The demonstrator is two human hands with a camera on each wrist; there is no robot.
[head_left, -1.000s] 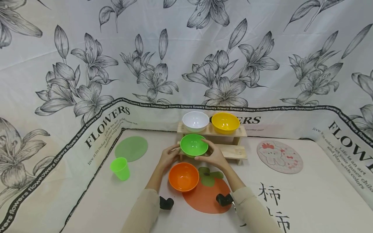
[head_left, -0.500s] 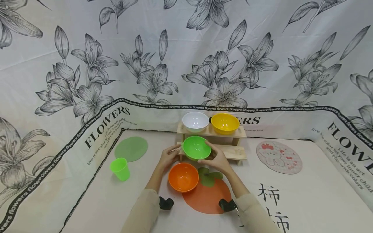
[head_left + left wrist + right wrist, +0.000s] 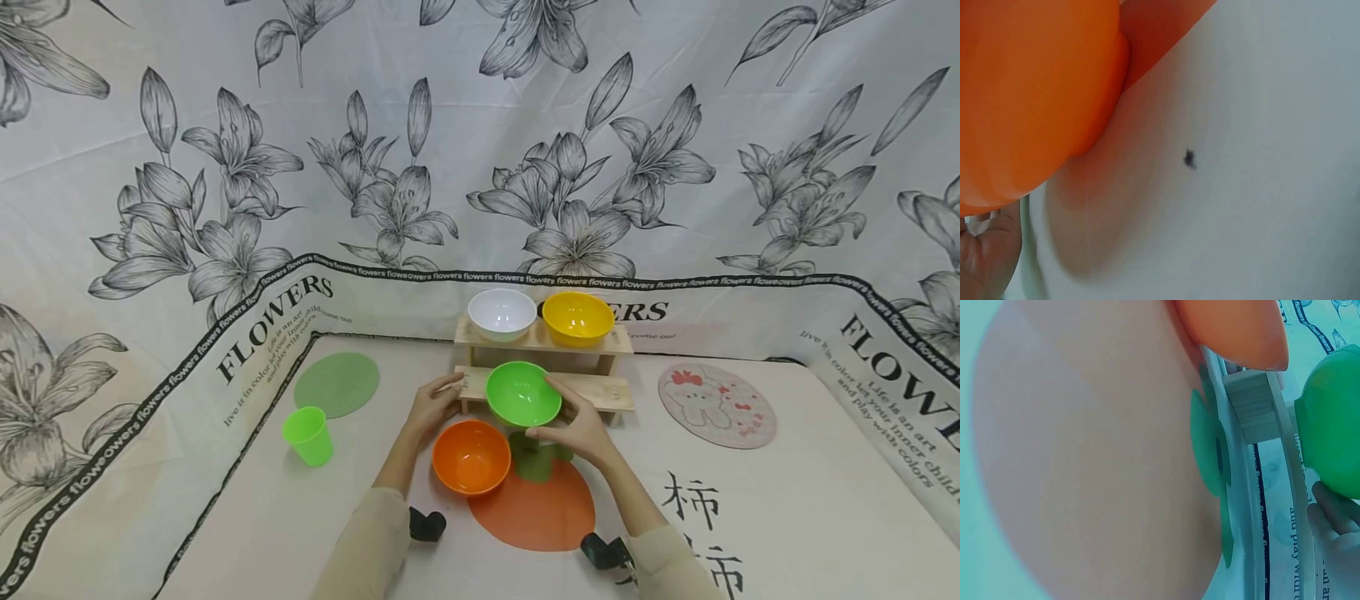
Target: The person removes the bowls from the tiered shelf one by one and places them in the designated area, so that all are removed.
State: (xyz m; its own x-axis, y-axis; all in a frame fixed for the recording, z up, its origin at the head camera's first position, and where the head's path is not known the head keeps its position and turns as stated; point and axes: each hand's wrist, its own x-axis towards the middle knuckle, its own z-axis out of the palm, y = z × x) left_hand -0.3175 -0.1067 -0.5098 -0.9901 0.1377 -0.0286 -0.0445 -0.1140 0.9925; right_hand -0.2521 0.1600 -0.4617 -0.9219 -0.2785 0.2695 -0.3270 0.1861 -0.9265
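Centrally, the green bowl is raised in front of the lower shelf of a two-tier wooden rack, its mouth facing up and toward the wearer. The right hand grasps it by the right side, fingers at the rim and thumb lower down. The left hand lies at the left end of the lower shelf; whether it grips the wood cannot be told. Just in front of the rack, an orange bowl stands upright on the worktop, overlapping the left part of an orange fruit motif with green leaves. On the upper shelf, along the worktop's far edge, a white bowl stands at left and a yellow bowl beside it at right. Near the worktop's far left corner lies a round green mat; a green cup stands in front of it, by the left edge. Toward the far right corner lies a pink rabbit mat. Behind the far edge hangs a flower-printed cloth.
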